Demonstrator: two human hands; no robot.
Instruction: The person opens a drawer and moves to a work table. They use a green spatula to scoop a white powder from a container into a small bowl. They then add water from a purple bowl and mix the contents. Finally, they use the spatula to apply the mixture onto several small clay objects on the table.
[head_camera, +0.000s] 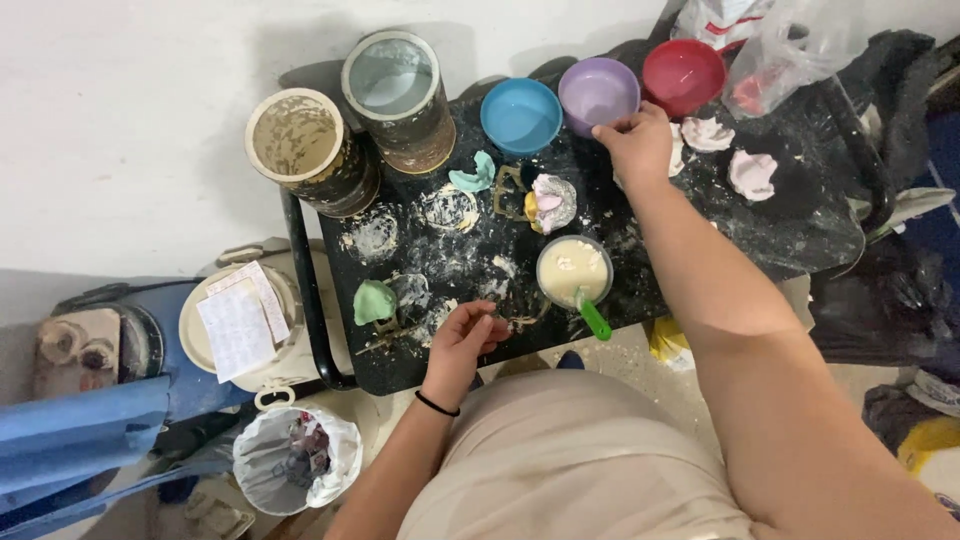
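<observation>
My right hand (638, 140) reaches across the black plaster-spattered table (800, 230) and pinches the near rim of the purple bowl (598, 92). My left hand (462, 340), with a black band on its wrist, rests with curled fingers on the table's front edge, near a green impression mould (374, 301); I cannot tell whether it holds anything. Between the hands stands a clear cup of cream-coloured mix (573, 271) with a green-handled spatula (594, 319) in it. A blue bowl (520, 114) and a red bowl (683, 75) flank the purple one.
Two dirty cylindrical tubs (303, 145) (398, 90) stand at the table's far left corner. White plaster casts (752, 173), a teal mould (473, 177) and a metal tray with a cast (545, 201) lie on top. A lined bin (295, 457) and a white bucket (245, 325) stand left.
</observation>
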